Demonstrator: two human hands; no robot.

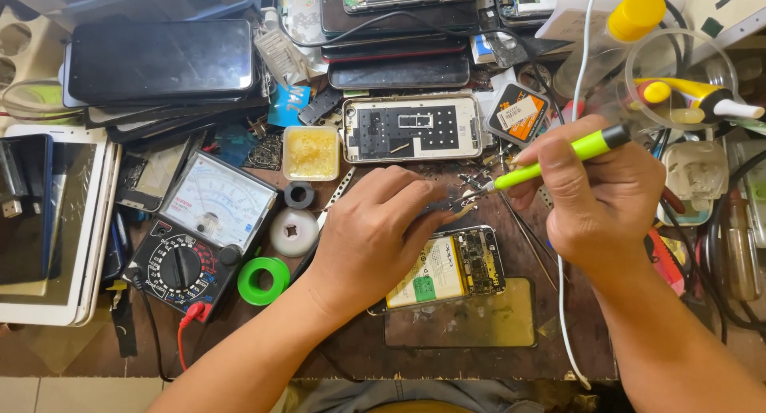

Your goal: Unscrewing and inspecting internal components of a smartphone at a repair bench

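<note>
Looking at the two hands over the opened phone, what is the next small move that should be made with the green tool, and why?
Probably lower the tip of the green soldering iron slightly onto the small part pinched by the left hand. The right hand holds the iron like a pen, its tip just beside the left fingertips, above the opened phone. Whether tip and part already touch cannot be told.

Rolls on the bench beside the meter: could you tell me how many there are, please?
3: a small black roll, a white roll below it, and a green roll lowest. Clutter may hide others.
</note>
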